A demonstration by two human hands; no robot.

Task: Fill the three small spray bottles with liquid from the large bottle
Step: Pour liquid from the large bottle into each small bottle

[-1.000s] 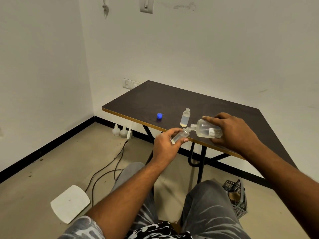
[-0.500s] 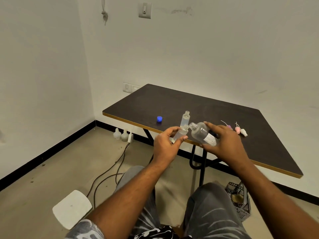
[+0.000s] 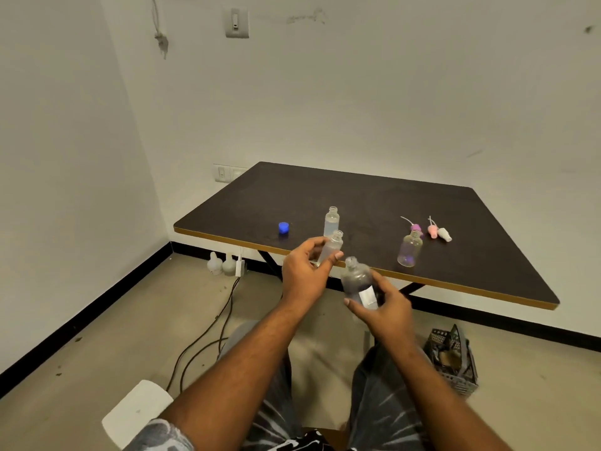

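Note:
My left hand [image 3: 304, 273] holds a small clear uncapped spray bottle [image 3: 332, 246] in front of the table's near edge, tilted slightly right. My right hand [image 3: 388, 307] grips the large clear bottle [image 3: 357, 281] with a white label, neck up and open, below the edge and apart from the small one. A second small bottle [image 3: 331, 219] stands uncapped on the dark table [image 3: 357, 196]. A third, rounder clear bottle [image 3: 409, 249] stands to the right near the front edge. Three spray tops [image 3: 431, 230], purple, pink and white, lie behind it. A blue cap [image 3: 283, 227] sits at the left.
A black crate [image 3: 452, 362] stands on the floor under the table's right side. Cables [image 3: 208, 333] run over the floor from a plug by the wall, beside two white jugs [image 3: 221, 263]. A white stool seat [image 3: 136, 411] is at my lower left. My knees are below.
My right hand has turned the large bottle from tipped against the small bottle's mouth to neck-up and lowered it toward me. The left hand has raised its small bottle nearer upright. The camera has lifted.

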